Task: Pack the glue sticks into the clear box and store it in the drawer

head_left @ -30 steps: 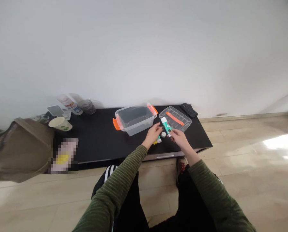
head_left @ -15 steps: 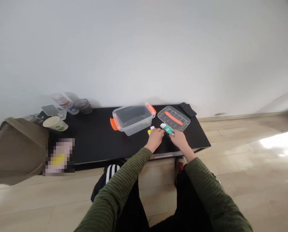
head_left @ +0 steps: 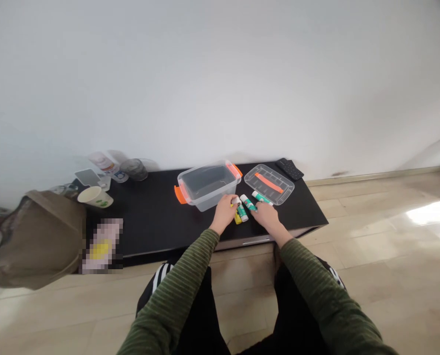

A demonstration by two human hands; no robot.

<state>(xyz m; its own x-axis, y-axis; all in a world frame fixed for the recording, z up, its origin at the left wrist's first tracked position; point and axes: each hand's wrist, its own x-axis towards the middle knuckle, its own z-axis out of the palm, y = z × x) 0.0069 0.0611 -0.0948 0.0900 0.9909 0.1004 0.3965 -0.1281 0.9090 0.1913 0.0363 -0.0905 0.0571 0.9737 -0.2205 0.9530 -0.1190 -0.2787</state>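
Three green-and-white glue sticks lie near the front of the black cabinet top. My left hand [head_left: 225, 214] is closed, its fingertips at the white cap of the left glue stick [head_left: 243, 213]. A yellow item [head_left: 237, 218], partly covered, sits between that hand and the stick. The fingers of my right hand [head_left: 267, 217] are closed round the lower end of the middle glue stick [head_left: 247, 201]. Just behind that hand the third glue stick [head_left: 261, 197] rests by the clear lid [head_left: 288, 187] with its orange handle. An open clear plastic box [head_left: 212, 199] with orange latches stands behind my left hand.
A black keypad-like object [head_left: 290, 169] lies at the back right of the cabinet top [head_left: 149, 217]. Leftward stand a paper cup [head_left: 95, 197], a dark glass [head_left: 134, 169], a spray can [head_left: 109, 166] and a brown bag [head_left: 46, 236]. The white wall rises directly behind.
My right hand has moved off the right glue stick, which now lies by the lid, and onto the middle one. My left hand has shifted left, uncovering more of the sticks and yellow item.
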